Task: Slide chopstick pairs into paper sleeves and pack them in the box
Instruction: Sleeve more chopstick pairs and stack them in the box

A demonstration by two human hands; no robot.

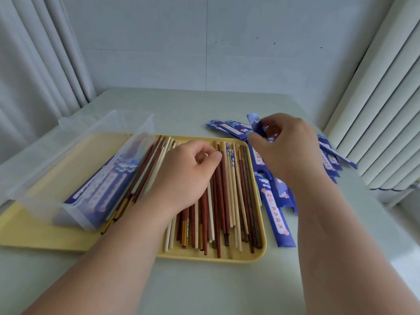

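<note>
Several loose chopsticks, brown, red and cream, lie on a yellow tray. My left hand rests over them, thumb and curled fingers pinching the upper end of a brown chopstick. My right hand hovers to the right of the tray and pinches a blue paper sleeve, lifted off the table. More blue sleeves lie scattered on the table beside the tray. A clear plastic box sits on the tray's left side with filled blue sleeves inside.
The pale green table stands against a white wall. Curtains hang at the right and left edges. Sleeves spread toward the table's right edge.
</note>
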